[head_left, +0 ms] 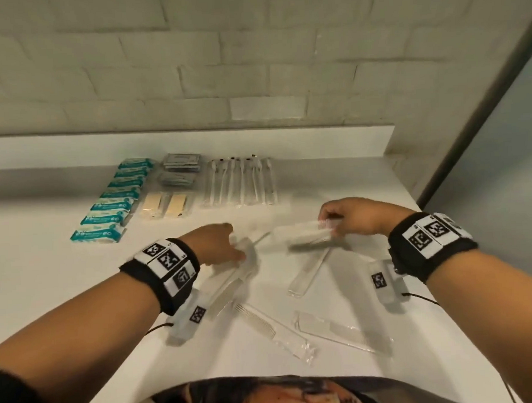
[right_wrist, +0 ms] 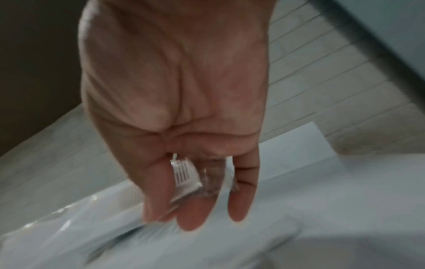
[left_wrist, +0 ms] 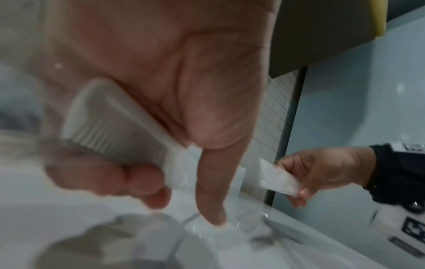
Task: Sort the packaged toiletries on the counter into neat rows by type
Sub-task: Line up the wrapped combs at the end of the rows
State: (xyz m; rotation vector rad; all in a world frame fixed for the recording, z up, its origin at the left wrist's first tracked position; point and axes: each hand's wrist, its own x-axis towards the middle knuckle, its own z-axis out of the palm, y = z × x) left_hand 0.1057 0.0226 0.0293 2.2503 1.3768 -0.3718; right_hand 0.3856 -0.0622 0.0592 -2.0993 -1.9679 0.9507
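Note:
Several white combs in clear wrappers lie loose on the white counter (head_left: 64, 286). My left hand (head_left: 234, 248) grips one wrapped comb (head_left: 231, 279) near its end; in the left wrist view that comb (left_wrist: 115, 125) sits under curled fingers while the index finger (left_wrist: 211, 200) points down onto the plastic. My right hand (head_left: 331, 226) pinches the end of a second wrapped comb (head_left: 296, 235), held slightly above the counter. The right wrist view shows this comb's teeth (right_wrist: 184, 174) between thumb and fingers. The picture is blurred around both hands.
Sorted rows stand at the back: teal packets (head_left: 115, 195), grey sachets (head_left: 181, 168), beige packs (head_left: 164, 205) and wrapped toothbrushes (head_left: 242, 181). Three more wrapped combs (head_left: 310, 272), (head_left: 273, 329), (head_left: 340, 329) lie near the front. A tiled wall and ledge (head_left: 195, 143) bound the back.

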